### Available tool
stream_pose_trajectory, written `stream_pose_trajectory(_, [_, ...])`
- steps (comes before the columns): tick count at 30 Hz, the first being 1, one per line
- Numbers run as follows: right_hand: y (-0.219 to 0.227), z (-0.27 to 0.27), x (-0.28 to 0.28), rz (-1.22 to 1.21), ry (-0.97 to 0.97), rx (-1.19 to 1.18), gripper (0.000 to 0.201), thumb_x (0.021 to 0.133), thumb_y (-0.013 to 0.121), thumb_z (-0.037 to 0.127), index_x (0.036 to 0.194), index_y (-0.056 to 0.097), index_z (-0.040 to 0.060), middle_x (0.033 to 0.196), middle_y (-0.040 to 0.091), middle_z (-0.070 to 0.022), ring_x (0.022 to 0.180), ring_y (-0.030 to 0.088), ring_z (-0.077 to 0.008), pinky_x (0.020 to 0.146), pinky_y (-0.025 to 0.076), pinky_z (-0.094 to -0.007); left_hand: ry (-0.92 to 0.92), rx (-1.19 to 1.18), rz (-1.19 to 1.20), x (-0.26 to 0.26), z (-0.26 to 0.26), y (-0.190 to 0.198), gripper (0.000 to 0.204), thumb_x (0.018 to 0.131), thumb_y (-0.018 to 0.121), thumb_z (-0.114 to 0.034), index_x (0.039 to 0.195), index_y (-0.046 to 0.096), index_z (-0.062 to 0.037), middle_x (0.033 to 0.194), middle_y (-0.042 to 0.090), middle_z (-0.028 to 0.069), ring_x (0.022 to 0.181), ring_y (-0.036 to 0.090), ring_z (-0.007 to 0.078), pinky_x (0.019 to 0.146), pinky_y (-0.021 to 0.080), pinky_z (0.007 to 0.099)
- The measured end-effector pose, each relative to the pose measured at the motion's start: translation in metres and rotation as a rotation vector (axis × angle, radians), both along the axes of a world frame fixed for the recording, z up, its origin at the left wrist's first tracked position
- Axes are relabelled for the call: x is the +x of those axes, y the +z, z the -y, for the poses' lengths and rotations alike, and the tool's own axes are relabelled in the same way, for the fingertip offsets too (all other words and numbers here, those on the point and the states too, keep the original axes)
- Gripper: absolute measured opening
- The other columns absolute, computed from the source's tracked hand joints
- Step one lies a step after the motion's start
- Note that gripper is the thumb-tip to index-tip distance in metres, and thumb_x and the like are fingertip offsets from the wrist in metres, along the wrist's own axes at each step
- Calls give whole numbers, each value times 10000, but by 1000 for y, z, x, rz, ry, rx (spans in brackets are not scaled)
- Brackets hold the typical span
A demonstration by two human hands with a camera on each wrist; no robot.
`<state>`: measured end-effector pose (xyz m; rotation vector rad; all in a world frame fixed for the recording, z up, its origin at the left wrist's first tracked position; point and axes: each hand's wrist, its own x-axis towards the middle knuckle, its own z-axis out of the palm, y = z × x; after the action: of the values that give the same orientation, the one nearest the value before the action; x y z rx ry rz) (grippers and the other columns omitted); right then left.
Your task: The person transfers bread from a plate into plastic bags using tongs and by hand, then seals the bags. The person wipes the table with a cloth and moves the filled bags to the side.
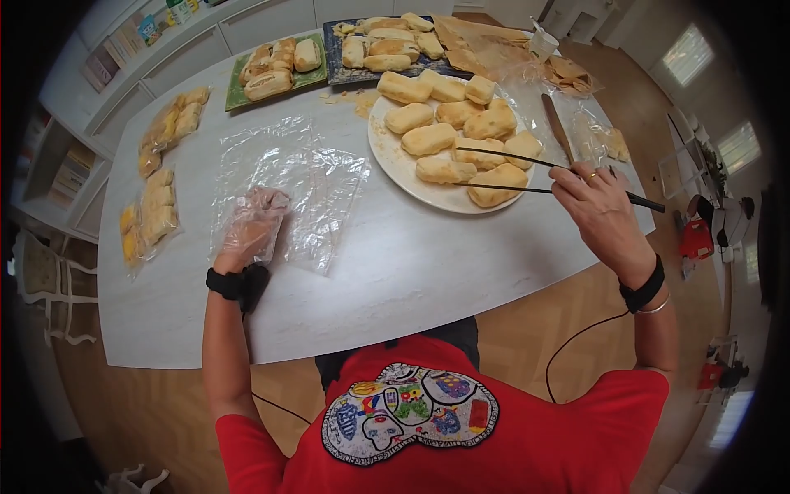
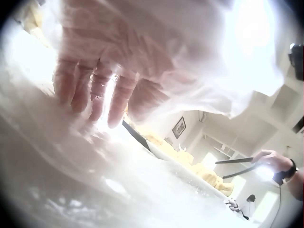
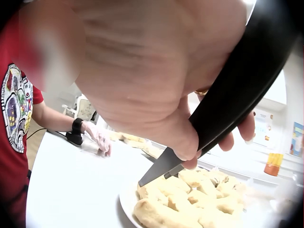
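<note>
Clear, crinkled plastic covers my left hand (image 1: 253, 222), which is low over clear plastic bags (image 1: 313, 181) spread on the table. In the left wrist view its fingers (image 2: 123, 99) point down toward shiny plastic, loosely extended. My right hand (image 1: 605, 210) grips a pair of long black chopsticks (image 1: 527, 191), their tips spread apart over the white plate (image 1: 380, 160). Several pale golden rolls (image 1: 428, 138) are heaped on that plate. The tips overlap the rolls at its near right side. In the right wrist view the chopsticks (image 3: 161, 166) slant down to the rolls.
Bagged rolls (image 1: 159, 206) lie along the table's left side. At the back are a green tray (image 1: 237, 97) and a dark blue tray (image 1: 337, 70) with more rolls. A brown-handled knife (image 1: 557, 128) lies right of the plate, near brown paper (image 1: 477, 41) and a white cup (image 1: 543, 43).
</note>
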<state>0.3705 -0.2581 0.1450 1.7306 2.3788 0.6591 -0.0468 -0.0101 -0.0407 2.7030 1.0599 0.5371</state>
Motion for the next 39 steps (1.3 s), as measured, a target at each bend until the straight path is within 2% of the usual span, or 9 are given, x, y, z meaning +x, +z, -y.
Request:
stream_pose_trajectory(3, [-5,-11,-7,22,42,1,121,774,554,25,884,606,22,1137,559,-61,1016,548,-230,850,446,-351,107,-154,-62,12,12,25,224,902,550,-183,1088,648,-105,1098,623,94,1009,599,284,894,460,359])
stream_pose_trajectory(10, [-10,-32,-14,-12,42,-80,53,780,565,29,830,578,42,1058,534,-90,882,578,-225,802,451,-351,52,-159,14,3,9,19,238,902,538,-181,1101,639,-99,1082,622,101,1005,595,274,896,457,349])
stream_pose_trajectory(16, [-17,-30,-10,24,17,-74,142,756,572,20,896,579,38,1042,575,-92,869,588,-220,786,464,-343,1,-102,37,0,12,29,238,887,557,-159,1102,632,-90,1078,619,114,1014,582,280,893,456,347])
stream_pose_trajectory(18, [-19,-28,-13,35,-3,-90,176,746,572,11,920,583,34,1050,585,-91,874,591,-221,785,468,-344,-54,109,92,-1,8,25,225,869,594,-145,1085,637,-97,1023,626,119,961,596,283,861,467,364])
stream_pose_trajectory(21, [-27,-21,-20,-31,27,-4,233,730,569,-15,959,594,24,1107,600,-93,867,585,-233,784,475,-350,188,-82,240,7,16,37,217,840,636,-137,1053,640,-96,953,632,111,899,608,278,807,480,373])
stream_pose_trajectory(23, [-32,-16,-21,-30,-21,91,280,727,565,-35,1000,609,11,1145,612,-100,880,588,-245,780,479,-360,201,66,149,10,13,35,214,808,670,-173,1002,630,-93,918,637,94,876,616,265,771,490,373])
stream_pose_trajectory(31, [-47,-12,-17,-80,-66,115,331,733,554,-62,1049,629,-4,1183,618,-109,903,599,-260,793,485,-363,242,-122,-91,51,20,30,309,806,701,-287,988,580,-68,1024,590,178,961,578,338,819,466,429])
stream_pose_trajectory(36, [-52,-14,-17,-99,-57,124,343,728,552,-72,1054,630,-1,1180,620,-110,897,601,-262,795,488,-363,150,-211,-52,37,-4,8,343,818,690,-305,1009,577,-43,1025,598,165,966,580,338,837,463,415])
stream_pose_trajectory(39, [-53,-16,-16,-141,-58,114,346,723,552,-77,1051,629,1,1177,621,-112,893,602,-265,796,488,-366,111,-480,77,37,2,23,419,801,700,-338,1063,575,-36,1062,582,176,997,573,345,849,465,420])
